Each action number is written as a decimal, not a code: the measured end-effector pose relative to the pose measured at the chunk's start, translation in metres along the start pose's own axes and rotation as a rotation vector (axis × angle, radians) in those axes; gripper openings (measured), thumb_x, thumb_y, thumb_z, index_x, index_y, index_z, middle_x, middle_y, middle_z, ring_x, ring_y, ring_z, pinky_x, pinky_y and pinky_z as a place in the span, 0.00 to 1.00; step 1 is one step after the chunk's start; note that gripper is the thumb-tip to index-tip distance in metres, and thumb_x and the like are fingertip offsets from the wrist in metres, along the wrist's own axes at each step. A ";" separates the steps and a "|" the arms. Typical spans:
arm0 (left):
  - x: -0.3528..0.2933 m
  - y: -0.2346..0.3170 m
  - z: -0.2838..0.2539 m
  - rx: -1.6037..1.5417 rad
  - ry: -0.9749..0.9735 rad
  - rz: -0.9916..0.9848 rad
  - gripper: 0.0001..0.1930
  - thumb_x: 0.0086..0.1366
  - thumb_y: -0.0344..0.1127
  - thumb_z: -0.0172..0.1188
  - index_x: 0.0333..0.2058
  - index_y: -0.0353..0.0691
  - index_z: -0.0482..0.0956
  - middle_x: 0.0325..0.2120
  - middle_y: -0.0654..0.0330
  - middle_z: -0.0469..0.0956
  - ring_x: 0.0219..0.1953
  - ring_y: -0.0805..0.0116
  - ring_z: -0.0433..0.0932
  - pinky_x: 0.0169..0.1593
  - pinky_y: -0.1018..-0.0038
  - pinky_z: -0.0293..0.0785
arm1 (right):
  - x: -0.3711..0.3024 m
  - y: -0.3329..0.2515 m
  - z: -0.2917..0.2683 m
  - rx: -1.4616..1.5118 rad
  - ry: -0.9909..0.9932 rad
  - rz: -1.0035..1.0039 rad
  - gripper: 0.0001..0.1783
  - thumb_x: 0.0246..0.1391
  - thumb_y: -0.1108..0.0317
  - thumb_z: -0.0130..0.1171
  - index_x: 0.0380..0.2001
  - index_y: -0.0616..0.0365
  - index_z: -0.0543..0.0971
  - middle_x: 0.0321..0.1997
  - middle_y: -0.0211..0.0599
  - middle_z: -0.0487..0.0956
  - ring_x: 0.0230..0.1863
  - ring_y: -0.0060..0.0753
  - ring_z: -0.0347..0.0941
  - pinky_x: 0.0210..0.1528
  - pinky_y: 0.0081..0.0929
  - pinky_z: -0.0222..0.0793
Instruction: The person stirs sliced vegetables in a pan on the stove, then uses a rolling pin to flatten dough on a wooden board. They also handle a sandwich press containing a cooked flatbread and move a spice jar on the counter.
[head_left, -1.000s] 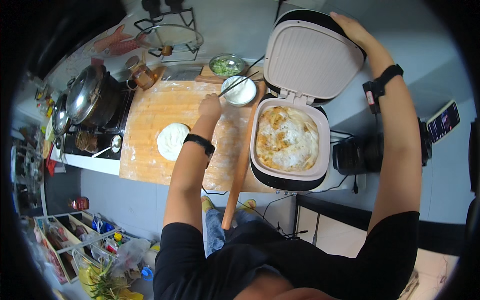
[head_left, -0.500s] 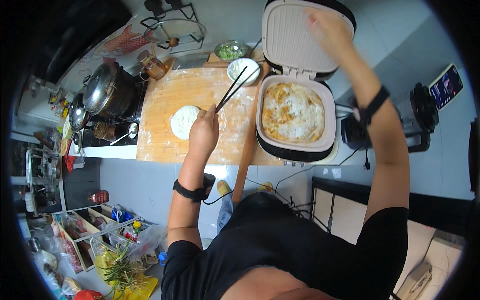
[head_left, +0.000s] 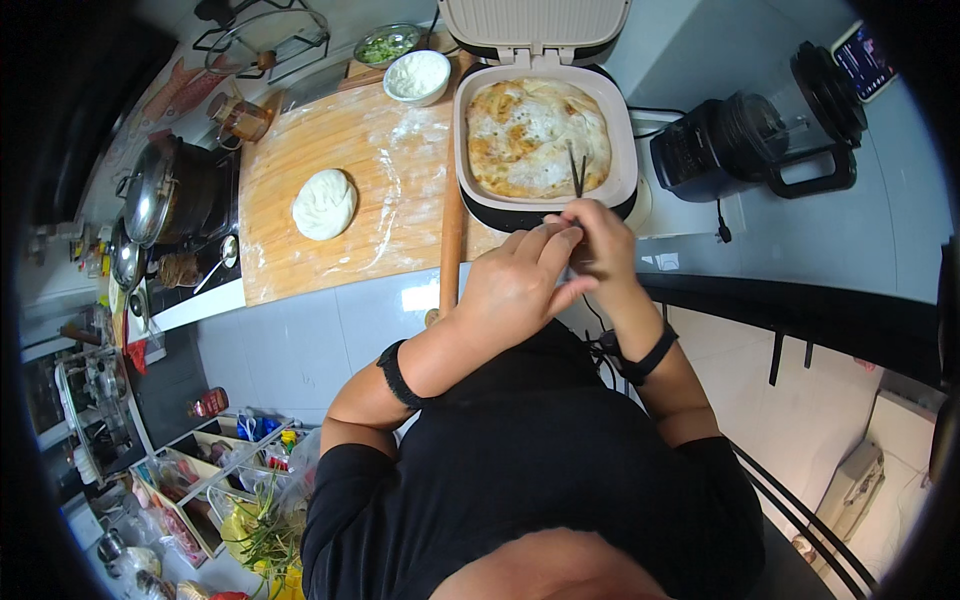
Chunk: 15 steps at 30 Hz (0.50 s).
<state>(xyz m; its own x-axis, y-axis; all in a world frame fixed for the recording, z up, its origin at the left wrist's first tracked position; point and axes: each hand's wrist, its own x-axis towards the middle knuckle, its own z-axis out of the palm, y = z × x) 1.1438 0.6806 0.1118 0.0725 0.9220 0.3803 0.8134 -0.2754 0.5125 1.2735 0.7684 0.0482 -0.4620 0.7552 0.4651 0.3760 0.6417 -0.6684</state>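
Observation:
My right hand [head_left: 604,243] closes around a pair of dark chopsticks [head_left: 577,172], just in front of the square electric pan [head_left: 625,150]. Their tips point away from me over a flatbread [head_left: 530,140] in the pan, its top browned in patches and whitish elsewhere. Against the right hand's fingers rests my left hand [head_left: 515,268], its thumb stretched apart and its fingers extended. The lower ends of the chopsticks are hidden by the hands. A round, pleated ball of white dough [head_left: 325,204] lies on the floured wooden board [head_left: 280,255] to the left.
Along the board's right edge lies a long rolling pin [head_left: 452,240]. Behind are a bowl of flour [head_left: 417,77] and a bowl of chopped greens [head_left: 386,45]. The pan's raised lid [head_left: 535,20] stands at the back. A blender [head_left: 760,135] lies right; a pot [head_left: 165,190] stands left.
Both hands have come together in front of the pan, the right from over the lid. The chopsticks have gone from my left hand to my right. My view has shifted.

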 end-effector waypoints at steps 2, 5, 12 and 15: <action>-0.004 0.000 -0.004 -0.080 -0.013 0.007 0.21 0.56 0.42 0.61 0.46 0.38 0.72 0.35 0.51 0.76 0.35 0.53 0.76 0.38 0.65 0.73 | -0.011 0.020 -0.025 0.266 -0.056 0.272 0.06 0.55 0.65 0.54 0.31 0.55 0.75 0.23 0.31 0.75 0.27 0.28 0.72 0.28 0.26 0.66; -0.016 -0.024 -0.011 0.026 0.012 -0.136 0.20 0.56 0.43 0.61 0.44 0.40 0.74 0.34 0.53 0.77 0.36 0.55 0.76 0.38 0.65 0.73 | -0.015 0.051 -0.068 0.400 0.051 0.416 0.15 0.60 0.62 0.44 0.35 0.61 0.76 0.27 0.33 0.75 0.30 0.24 0.71 0.34 0.22 0.65; -0.076 -0.061 -0.014 0.068 -0.089 -0.487 0.16 0.58 0.41 0.60 0.43 0.40 0.75 0.34 0.56 0.78 0.34 0.59 0.77 0.36 0.68 0.73 | -0.018 0.074 -0.112 0.492 0.096 0.773 0.17 0.60 0.63 0.46 0.41 0.69 0.75 0.39 0.47 0.78 0.39 0.35 0.77 0.45 0.24 0.71; -0.088 -0.063 -0.015 0.033 -0.115 -0.594 0.17 0.60 0.43 0.58 0.44 0.40 0.75 0.34 0.58 0.79 0.33 0.63 0.78 0.37 0.69 0.73 | -0.012 0.090 -0.112 0.466 0.038 0.750 0.15 0.58 0.66 0.50 0.42 0.68 0.75 0.39 0.48 0.78 0.38 0.35 0.78 0.44 0.22 0.72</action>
<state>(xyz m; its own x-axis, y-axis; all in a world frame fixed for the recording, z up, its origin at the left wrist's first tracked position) 1.0777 0.6124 0.0573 -0.3391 0.9394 -0.0506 0.7510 0.3027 0.5868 1.4025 0.8325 0.0474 -0.1950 0.9647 -0.1771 0.2001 -0.1376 -0.9701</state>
